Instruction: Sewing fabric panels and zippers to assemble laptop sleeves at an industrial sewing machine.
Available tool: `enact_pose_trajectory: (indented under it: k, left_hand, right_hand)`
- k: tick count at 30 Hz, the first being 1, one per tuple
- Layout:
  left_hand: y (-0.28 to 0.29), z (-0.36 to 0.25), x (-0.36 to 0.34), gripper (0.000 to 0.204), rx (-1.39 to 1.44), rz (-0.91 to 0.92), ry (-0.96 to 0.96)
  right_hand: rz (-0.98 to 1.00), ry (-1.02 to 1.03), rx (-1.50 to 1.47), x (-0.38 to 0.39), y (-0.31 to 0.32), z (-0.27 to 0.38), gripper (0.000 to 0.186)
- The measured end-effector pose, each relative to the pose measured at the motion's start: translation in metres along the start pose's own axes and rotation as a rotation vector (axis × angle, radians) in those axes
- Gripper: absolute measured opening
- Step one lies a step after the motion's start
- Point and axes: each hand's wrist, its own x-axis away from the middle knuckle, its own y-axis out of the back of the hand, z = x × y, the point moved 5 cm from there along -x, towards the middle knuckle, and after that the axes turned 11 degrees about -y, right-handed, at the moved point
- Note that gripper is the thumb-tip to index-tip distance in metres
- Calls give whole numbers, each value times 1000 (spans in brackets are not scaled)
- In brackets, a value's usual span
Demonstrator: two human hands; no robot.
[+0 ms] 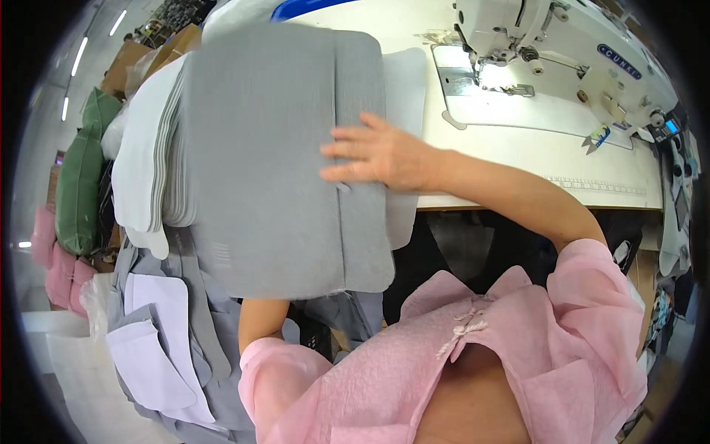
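A large grey fabric panel (266, 148) with rounded corners and a lengthwise seam or fold hangs before me, blurred along its left side. My right hand (377, 157) lies across that line on its right part, fingers spread and touching the cloth. My left forearm goes up under the panel's lower edge; the cloth hides the left hand and its fingers. A paler grey piece (407, 74) shows beneath the panel on the right, resting partly on the white sewing table (488, 159).
A sewing machine (547, 44) with its lamp lit stands at the back right, thread snips (596, 138) beside it. Stacked light cut pieces (144, 155) lie left of the panel. Below them are lilac pieces (151, 362) on grey cloth. A green bundle (80, 192) stands far left.
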Motion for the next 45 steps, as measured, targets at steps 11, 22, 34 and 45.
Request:
enact_pose_trajectory:
  k: [11, 22, 34, 45]
  left_hand:
    - [142, 146, 129, 34, -501, 243, 540]
    - [41, 58, -134, 28, -89, -153, -140]
    - [9, 75, -167, 30, 39, -162, -53]
    - [33, 86, -142, 20, 568, -367, -109]
  right_hand:
    - [195, -151, -66, 29, -20, 13, 47]
    - [167, -204, -28, 36, -21, 11, 46]
    - [26, -415, -71, 36, -3, -11, 49]
    - [29, -830, -461, 53, -18, -26, 85]
